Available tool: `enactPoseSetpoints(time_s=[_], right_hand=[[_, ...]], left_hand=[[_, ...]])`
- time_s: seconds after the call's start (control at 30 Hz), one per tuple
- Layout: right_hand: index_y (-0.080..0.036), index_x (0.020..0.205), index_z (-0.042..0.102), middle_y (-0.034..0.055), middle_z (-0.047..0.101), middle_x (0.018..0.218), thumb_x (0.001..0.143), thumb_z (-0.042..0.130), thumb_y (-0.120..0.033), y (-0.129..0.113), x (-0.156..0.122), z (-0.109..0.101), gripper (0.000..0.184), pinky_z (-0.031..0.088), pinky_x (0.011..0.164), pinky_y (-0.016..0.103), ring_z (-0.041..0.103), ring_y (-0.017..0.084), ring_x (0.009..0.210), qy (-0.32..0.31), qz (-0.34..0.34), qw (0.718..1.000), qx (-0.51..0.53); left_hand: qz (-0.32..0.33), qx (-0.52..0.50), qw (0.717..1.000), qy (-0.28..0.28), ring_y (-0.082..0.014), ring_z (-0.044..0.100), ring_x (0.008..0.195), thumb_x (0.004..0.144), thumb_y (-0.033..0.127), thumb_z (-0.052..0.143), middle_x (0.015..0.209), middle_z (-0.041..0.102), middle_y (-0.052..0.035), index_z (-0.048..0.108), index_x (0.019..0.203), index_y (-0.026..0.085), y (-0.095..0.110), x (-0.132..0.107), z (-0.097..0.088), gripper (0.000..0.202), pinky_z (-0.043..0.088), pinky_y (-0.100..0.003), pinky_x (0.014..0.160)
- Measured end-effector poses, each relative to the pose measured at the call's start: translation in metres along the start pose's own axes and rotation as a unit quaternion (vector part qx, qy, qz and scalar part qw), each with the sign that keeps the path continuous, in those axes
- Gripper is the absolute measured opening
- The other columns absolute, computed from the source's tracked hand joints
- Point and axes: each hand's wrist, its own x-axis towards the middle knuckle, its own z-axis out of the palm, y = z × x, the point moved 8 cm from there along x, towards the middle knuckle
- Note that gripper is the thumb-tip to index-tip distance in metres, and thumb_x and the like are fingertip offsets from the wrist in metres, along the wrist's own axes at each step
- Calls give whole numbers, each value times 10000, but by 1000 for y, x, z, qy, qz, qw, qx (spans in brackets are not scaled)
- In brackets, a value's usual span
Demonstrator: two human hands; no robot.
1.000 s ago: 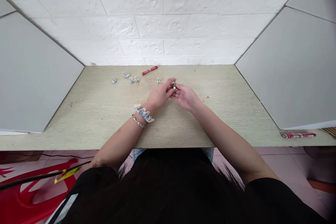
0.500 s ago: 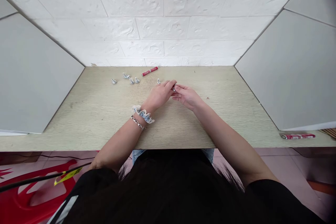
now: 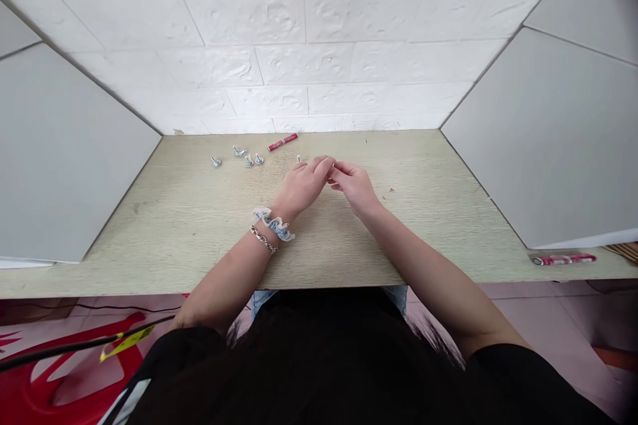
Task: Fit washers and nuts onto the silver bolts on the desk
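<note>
My left hand (image 3: pixel 303 183) and my right hand (image 3: pixel 355 184) meet fingertip to fingertip above the middle of the pale wooden desk (image 3: pixel 199 226). Both sets of fingers are pinched together around a small metal piece that is hidden between them now. A scrunchie and a chain bracelet (image 3: pixel 272 228) sit on my left wrist. One small metal bolt (image 3: pixel 299 159) lies just beyond my left hand. Several more bolts (image 3: pixel 246 158) lie scattered at the back left of the desk, with another bolt (image 3: pixel 215 161) apart from them.
A red pen-like stick (image 3: pixel 282 141) lies near the back wall. Grey side panels (image 3: pixel 64 166) close in the desk on both sides. A second red stick (image 3: pixel 563 258) lies at the desk's right front edge. A red stool (image 3: pixel 60 372) stands below left.
The metal piece that showed between my fingertips a second ago is now covered by them. My hands have stayed together at the same spot; the camera has tilted slightly.
</note>
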Motion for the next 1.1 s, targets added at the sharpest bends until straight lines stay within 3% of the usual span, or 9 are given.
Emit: enactPoseSetpoints(time_s=[0.07, 0.23, 0.37, 0.47, 0.57, 0.67, 0.8, 0.93, 1.1], right_hand=[[-213, 835, 703, -33, 658, 762, 688, 716, -392, 2, 0, 3, 232, 407, 657, 213, 551, 69, 698, -8, 1, 1000, -1], [-187, 763, 673, -24, 646, 743, 631, 751, -401, 6, 1, 9, 263, 438, 672, 225, 580, 90, 732, -39, -2, 998, 45], [-162, 704, 627, 0, 635, 730, 574, 785, -430, 8, 3, 11, 337, 463, 690, 246, 600, 116, 755, -47, 4, 997, 55], [-166, 821, 631, 14, 655, 801, 623, 742, -452, 10, 4, 11, 365, 463, 674, 242, 597, 101, 720, -42, 18, 998, 40], [-208, 1054, 549, -3, 654, 896, 712, 652, -454, 9, 3, 6, 434, 473, 658, 249, 579, 73, 632, -11, 18, 999, 30], [-263, 1225, 405, -7, 630, 1032, 750, 599, -416, 7, 2, 1, 536, 482, 663, 257, 584, 64, 619, 17, 15, 1000, 11], [-271, 1252, 374, -1, 624, 1055, 778, 542, -366, 6, 1, -3, 512, 479, 678, 254, 583, 64, 633, 27, 31, 999, -19], [-251, 1219, 404, -2, 637, 1000, 788, 520, -336, 4, 0, -1, 455, 473, 681, 256, 573, 67, 629, 23, 37, 999, -30], [-238, 1175, 437, -11, 644, 942, 791, 509, -308, 0, -1, -1, 397, 464, 684, 256, 560, 65, 622, 24, 30, 999, -29]], left_hand=[[-4, -50, 999, -15, -172, 618, 1005, 921, 192, 428, 1164, 632, -89, 525, 1185, 189, -2, 0, 0, 281, 459, -297, 853], [-27, -162, 986, -31, -121, 616, 787, 851, 233, 554, 1061, 647, -58, 539, 1173, 172, -10, 0, 3, 328, 491, -269, 766], [-13, -191, 981, -15, -125, 616, 812, 838, 222, 575, 987, 658, -37, 575, 1106, 173, -8, 1, 3, 272, 490, -271, 804], [-24, -194, 981, -5, -126, 621, 823, 869, 188, 520, 974, 670, -33, 588, 1082, 181, -9, 2, 5, 224, 489, -262, 791], [-53, -186, 981, 18, -122, 624, 798, 887, 196, 501, 952, 680, -29, 591, 1085, 190, -18, 4, 4, 217, 489, -250, 753], [-113, -173, 972, 115, -125, 626, 806, 886, 218, 520, 969, 674, -42, 585, 1078, 184, -47, 4, -16, 206, 493, -252, 757], [-223, -129, 924, 283, -143, 619, 913, 926, 234, 451, 1047, 645, -69, 555, 1106, 179, -111, -15, -63, 215, 483, -278, 848], [-331, -39, 902, 273, -201, 620, 962, 931, 187, 396, 1029, 650, -103, 557, 1124, 138, -165, -37, -82, 256, 456, -356, 904], [-445, -2, 875, 193, -221, 603, 984, 843, 117, 513, 977, 664, -94, 633, 1001, 119, -203, -59, -69, 198, 426, -386, 948]])
